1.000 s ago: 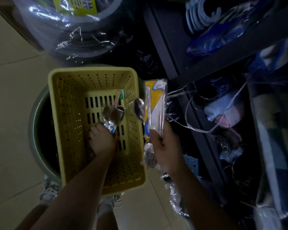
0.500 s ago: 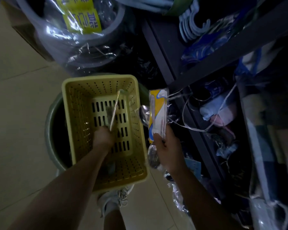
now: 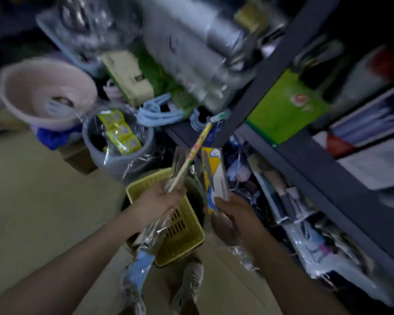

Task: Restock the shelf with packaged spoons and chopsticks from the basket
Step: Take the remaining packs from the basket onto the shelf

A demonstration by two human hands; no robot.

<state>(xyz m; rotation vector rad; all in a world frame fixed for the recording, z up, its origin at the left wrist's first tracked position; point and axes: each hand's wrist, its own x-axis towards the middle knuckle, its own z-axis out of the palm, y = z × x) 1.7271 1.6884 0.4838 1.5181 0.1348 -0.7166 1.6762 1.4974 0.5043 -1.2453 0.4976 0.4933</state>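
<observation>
Carry-to-shelf step. Left hand (image 3: 156,202) grips chopsticks (image 3: 191,155) above basket (image 3: 180,237); right hand (image 3: 233,214) clamps spoon pack (image 3: 214,176). Next: place both on shelf (image 3: 282,57) ahead.

Dim interior: beige tiled floor (image 3: 43,189) at left; dark grey metal shelving unit (image 3: 280,64) at right, crowded with blurred plastic-wrapped goods (image 3: 191,48).

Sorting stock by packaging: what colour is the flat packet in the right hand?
Yellow with white and blue, seen in the head view: flat packet, held by the right hand.
</observation>
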